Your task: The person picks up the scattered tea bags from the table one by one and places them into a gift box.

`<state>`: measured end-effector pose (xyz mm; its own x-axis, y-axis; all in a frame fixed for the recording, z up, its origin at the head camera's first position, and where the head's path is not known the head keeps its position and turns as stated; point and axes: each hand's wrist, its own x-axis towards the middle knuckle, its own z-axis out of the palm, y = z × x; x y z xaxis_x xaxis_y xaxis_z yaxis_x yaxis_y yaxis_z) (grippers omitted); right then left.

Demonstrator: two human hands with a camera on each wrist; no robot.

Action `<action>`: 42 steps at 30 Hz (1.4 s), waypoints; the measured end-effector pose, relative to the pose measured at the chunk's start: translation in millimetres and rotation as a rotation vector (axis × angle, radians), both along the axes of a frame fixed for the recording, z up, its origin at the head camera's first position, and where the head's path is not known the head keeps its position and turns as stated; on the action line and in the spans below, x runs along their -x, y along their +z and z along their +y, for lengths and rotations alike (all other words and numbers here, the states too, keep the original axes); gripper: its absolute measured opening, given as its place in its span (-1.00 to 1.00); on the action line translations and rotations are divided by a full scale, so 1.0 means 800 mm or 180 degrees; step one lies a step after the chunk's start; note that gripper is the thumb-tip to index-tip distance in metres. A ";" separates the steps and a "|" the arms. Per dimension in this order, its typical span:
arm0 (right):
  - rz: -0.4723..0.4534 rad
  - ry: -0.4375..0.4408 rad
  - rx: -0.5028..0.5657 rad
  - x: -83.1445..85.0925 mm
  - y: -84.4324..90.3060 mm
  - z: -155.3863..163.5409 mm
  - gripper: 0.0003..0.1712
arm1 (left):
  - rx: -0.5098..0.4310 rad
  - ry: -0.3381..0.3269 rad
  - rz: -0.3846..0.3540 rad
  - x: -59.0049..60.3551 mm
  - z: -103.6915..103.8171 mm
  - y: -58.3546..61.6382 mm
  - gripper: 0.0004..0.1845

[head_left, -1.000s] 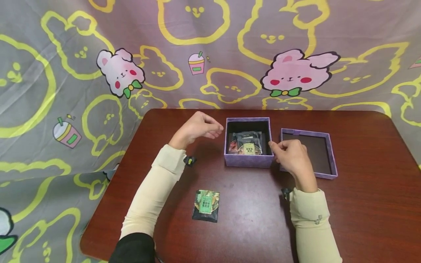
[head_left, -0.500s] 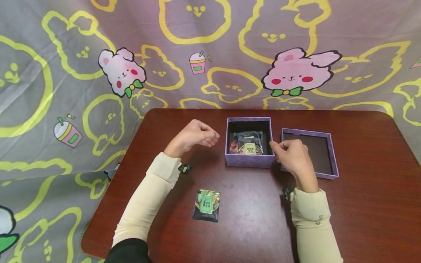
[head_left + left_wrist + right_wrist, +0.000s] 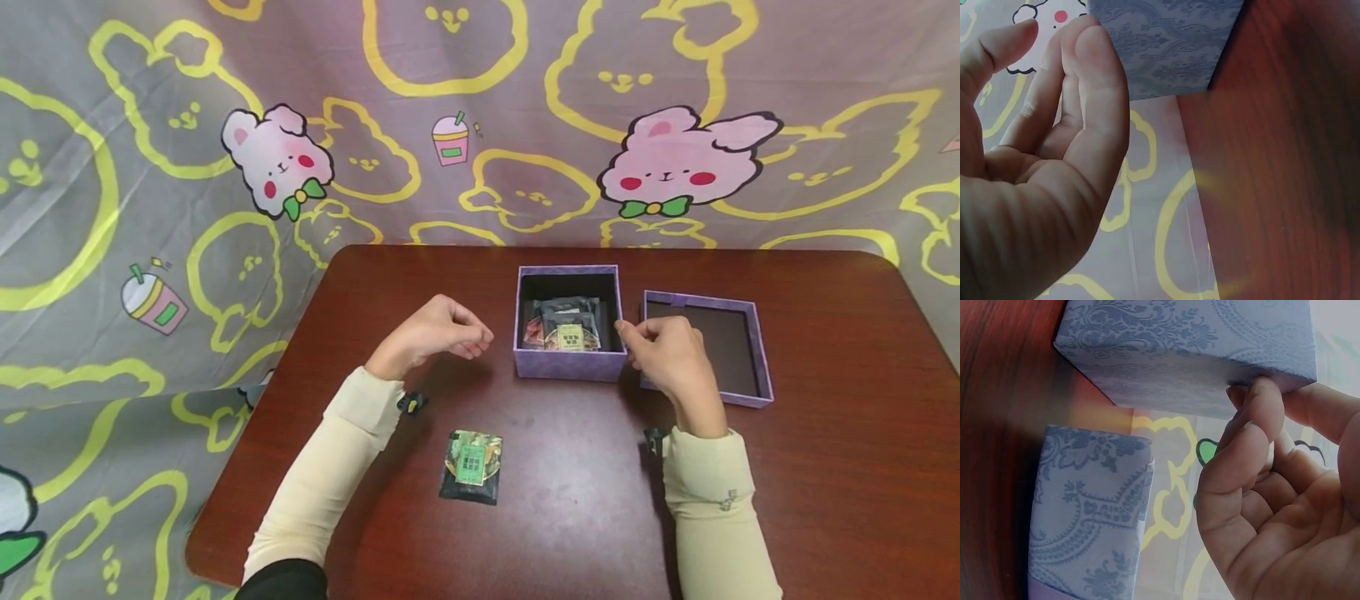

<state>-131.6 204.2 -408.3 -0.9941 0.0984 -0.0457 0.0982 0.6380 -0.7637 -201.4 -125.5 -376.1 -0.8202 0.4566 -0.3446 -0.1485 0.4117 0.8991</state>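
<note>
The purple patterned box stands upright toward the back of the table. Several dark packets lie inside it, the front one with a yellow label. At its right side my right hand pinches the wall near the front corner; the right wrist view shows thumb and fingertips of the right hand at the box edge. My left hand hovers left of the box, apart from it. In the left wrist view the left hand has loosely bent fingers with nothing between them.
A dark packet with a green label lies flat on the table, nearer than the box. The purple lid lies inner side up, right of the box, partly behind the right hand. A patterned curtain hangs behind the brown table.
My left hand has drawn back from beside the box, moving left and toward the front edge. The right hand has stayed at the box, and the box and packets lie as before.
</note>
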 end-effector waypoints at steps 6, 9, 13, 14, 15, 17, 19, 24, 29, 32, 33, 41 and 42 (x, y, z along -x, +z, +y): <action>0.0074 -0.0013 -0.0034 0.000 -0.001 0.000 -0.46 | 0.0056 -0.0049 0.0003 -0.012 -0.003 -0.007 -0.80; 0.0065 -0.0013 -0.0035 0.001 -0.002 0.000 -0.46 | 0.0108 -0.0077 -0.0042 -0.019 -0.005 -0.013 -0.84; 0.0043 -0.0017 -0.0047 0.002 -0.002 0.001 -0.45 | 0.0136 -0.0145 -0.0086 -0.027 -0.009 -0.023 -0.87; 0.0029 -0.0018 -0.0051 0.002 -0.001 0.001 -0.45 | 0.0143 -0.0158 -0.0087 -0.029 -0.010 -0.025 -0.87; 0.0018 -0.0014 -0.0054 0.002 -0.001 0.001 -0.44 | 0.0156 -0.0169 -0.0093 -0.030 -0.010 -0.027 -0.88; -0.0008 0.0003 -0.0041 0.002 0.000 0.001 -0.44 | 0.0207 -0.0202 -0.0099 -0.033 -0.012 -0.031 -0.89; -0.0002 0.0030 -0.0048 0.002 0.001 0.001 -0.44 | 0.0282 -0.0237 -0.0119 -0.035 -0.015 -0.034 -0.90; 0.0044 0.0036 -0.0106 0.003 0.003 0.000 -0.46 | 0.0349 -0.0301 -0.0124 -0.039 -0.017 -0.039 -0.90; -0.0053 0.0052 -0.0073 0.003 0.003 -0.001 -0.44 | 0.0350 -0.0343 -0.0155 -0.045 -0.017 -0.044 -0.93; -0.0060 0.0064 -0.0065 0.004 0.003 -0.002 -0.43 | 0.0357 -0.0380 -0.0212 -0.050 -0.019 -0.050 -0.93; -0.0061 0.0062 -0.0068 0.004 0.003 -0.002 -0.43 | 0.0355 -0.0389 -0.0218 -0.051 -0.019 -0.051 -0.92; -0.0050 0.0007 -0.0061 0.002 0.002 -0.001 -0.43 | 0.0581 -0.0537 -0.0143 -0.058 -0.019 -0.058 -0.88; -0.0033 0.0008 -0.0067 0.002 0.002 0.000 -0.44 | 0.0683 -0.0577 -0.0105 -0.058 -0.019 -0.059 -0.89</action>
<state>-132.9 203.9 -406.9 -0.9938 0.0969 -0.0538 0.1044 0.6543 -0.7490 -154.9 -141.0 -423.4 -0.7186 0.5085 -0.4744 -0.0828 0.6147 0.7844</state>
